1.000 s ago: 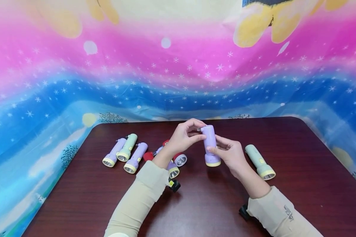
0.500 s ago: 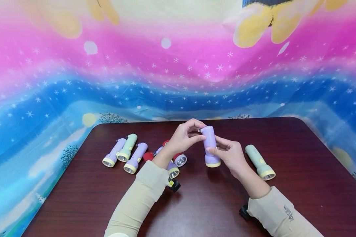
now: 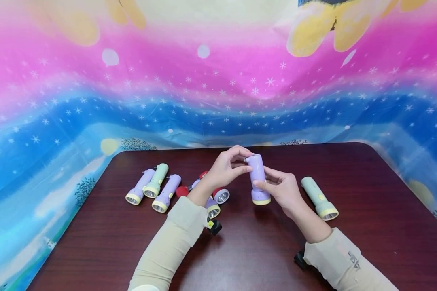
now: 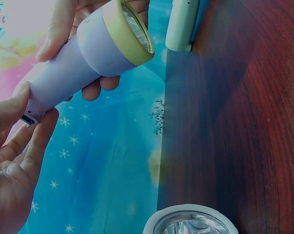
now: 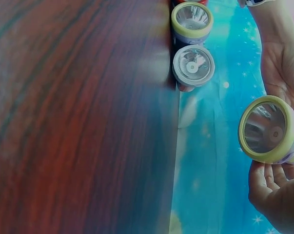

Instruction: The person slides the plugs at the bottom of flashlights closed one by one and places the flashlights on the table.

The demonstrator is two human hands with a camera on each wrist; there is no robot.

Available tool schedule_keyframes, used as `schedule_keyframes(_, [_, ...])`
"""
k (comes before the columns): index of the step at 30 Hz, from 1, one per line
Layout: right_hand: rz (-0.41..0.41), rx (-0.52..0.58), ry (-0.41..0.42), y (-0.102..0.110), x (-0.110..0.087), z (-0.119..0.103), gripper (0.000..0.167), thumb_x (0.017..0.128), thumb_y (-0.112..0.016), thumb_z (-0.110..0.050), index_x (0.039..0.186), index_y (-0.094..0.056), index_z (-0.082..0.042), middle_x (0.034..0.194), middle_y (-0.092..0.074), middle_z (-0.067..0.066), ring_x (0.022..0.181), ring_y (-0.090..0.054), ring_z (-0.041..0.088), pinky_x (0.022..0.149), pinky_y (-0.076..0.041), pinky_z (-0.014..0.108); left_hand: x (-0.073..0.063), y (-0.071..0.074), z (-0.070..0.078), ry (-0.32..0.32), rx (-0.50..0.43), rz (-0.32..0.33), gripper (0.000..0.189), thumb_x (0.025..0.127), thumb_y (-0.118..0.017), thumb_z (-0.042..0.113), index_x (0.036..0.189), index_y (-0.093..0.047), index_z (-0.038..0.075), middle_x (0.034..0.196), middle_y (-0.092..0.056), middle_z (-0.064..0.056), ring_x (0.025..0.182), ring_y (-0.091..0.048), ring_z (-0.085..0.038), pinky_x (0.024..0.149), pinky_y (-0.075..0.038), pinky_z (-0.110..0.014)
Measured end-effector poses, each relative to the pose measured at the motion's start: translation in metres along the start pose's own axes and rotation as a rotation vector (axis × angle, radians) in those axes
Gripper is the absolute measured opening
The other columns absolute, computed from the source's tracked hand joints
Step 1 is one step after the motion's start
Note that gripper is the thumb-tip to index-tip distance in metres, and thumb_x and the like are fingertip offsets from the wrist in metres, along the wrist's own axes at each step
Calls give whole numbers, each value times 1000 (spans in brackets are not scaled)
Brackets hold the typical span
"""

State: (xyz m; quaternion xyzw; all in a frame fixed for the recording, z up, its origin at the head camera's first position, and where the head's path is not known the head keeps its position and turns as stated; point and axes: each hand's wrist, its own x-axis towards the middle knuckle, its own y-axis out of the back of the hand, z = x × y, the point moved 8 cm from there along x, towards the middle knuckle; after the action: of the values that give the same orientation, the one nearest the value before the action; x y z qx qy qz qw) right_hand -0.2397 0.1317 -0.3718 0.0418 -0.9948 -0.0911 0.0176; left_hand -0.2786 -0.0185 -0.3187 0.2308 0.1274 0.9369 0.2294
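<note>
Both hands hold a purple flashlight [image 3: 257, 173] with a yellow rim, raised above the table and nearly upright, lens end down. My left hand [image 3: 227, 167] pinches its tail end with thumb and fingers, beside a small metal plug [image 4: 27, 118] that sticks out there. Lower on the barrel, my right hand [image 3: 285, 190] grips it between thumb and fingers. In the right wrist view the clear lens [image 5: 266, 129] faces the camera and looks unlit. The inner sides of some fingers are hidden behind the barrel.
A green flashlight [image 3: 319, 199] lies right of the hands. At the left lie two purple flashlights [image 3: 166, 194] and a pale green one [image 3: 155, 182]. Red and purple flashlights [image 3: 222, 196] are partly hidden behind the left forearm. A patterned cloth [image 3: 218, 89] hangs behind the brown table [image 3: 262, 258].
The bit of metal plug showing at the flashlight's tail looks shorter than a second ago. Both hands have hardly moved, and the other flashlights lie as before.
</note>
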Motion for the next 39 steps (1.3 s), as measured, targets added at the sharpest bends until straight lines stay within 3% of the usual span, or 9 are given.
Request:
schedule_keyframes(9, [4, -13, -10, 0, 2, 2, 60, 88, -76, -16, 142, -53, -5, 132, -63, 23, 96, -69, 6, 87, -57, 30, 1, 0, -1, 7, 0, 0, 29, 89, -70, -1, 117, -62, -3, 122, -60, -19, 111, -65, -32, 97, -56, -38])
schedule_keyframes(18, [8, -32, -8, -1, 1, 0, 60, 88, -77, -17, 142, -53, -5, 130, -64, 24, 94, -69, 4, 85, -56, 26, 0, -1, -2, -12, -11, -10, 31, 89, -70, -2, 119, -63, -2, 118, -60, -17, 110, -65, -35, 95, -56, -29])
schedule_keyframes(29, [14, -39, -10, 0, 1, 2, 60, 87, -77, -16, 141, -53, -5, 129, -65, 24, 96, -69, 7, 85, -56, 25, 0, -1, -1, -15, 13, -19, 32, 89, -70, -1, 121, -65, 0, 114, -61, -15, 105, -66, -25, 94, -56, -28])
schedule_keyframes(35, [17, -40, -16, 0, 3, -2, 61, 88, -77, -21, 142, -52, -7, 133, -63, 21, 107, -69, 21, 91, -57, 36, 0, 1, 1, -39, 48, -8, 34, 92, -68, 1, 125, -64, 1, 119, -61, -15, 110, -64, -32, 94, -57, -39])
schedule_keyframes(39, [15, -9, -18, -1, 4, -6, 61, 89, -75, -20, 144, -51, -7, 136, -61, 21, 110, -68, 22, 90, -56, 33, 1, 3, 3, -36, 65, 3, 35, 93, -67, 3, 128, -63, 3, 123, -61, -14, 113, -64, -32, 96, -56, -42])
